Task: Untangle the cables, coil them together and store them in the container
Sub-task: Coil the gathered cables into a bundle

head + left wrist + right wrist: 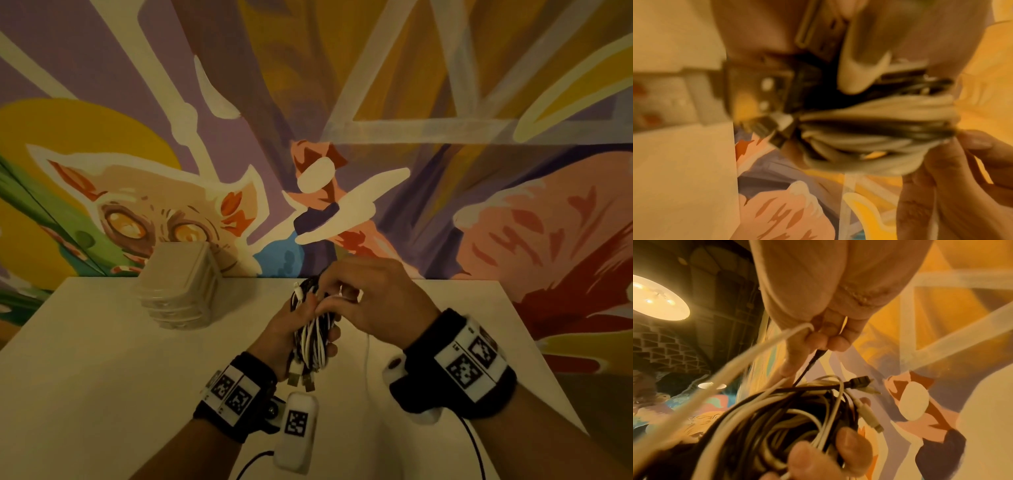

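Your left hand (pixel 291 329) is wrapped around the middle of a coiled bundle of white and black cables (pixel 313 337), fingers curled over it, holding it above the pale tabletop (pixel 102 359). Your right hand (pixel 363 298) sits over the far end of that bundle, fingertips pinched on a thin black cable end (pixel 813 356), with a loose white strand (pixel 748 356) running under the same fingers.

The bundle's long axis runs away from you, roughly front to back, with metal USB plugs (pixel 301 377) hanging from its near end by your left wrist. The clear lidded plastic container (pixel 178 284) stands on the table to the left of both hands and a little farther off, near the painted mural wall (pixel 376 102). Your left hand is the nearer one, and it already carries the coil, so I judge the stowing move would go leftward, once the last ends are tucked in. The lid looks to be on, so it would have to come off first.

The head view alone shows the container and how it lies from the bundle. The right wrist view shows what the head view hides: the pinch on the black end, the free white strand, and several small connectors (pixel 869 415) sticking out of the loops. The left wrist view, blurred, shows the USB plugs close and the coils packed side by side.
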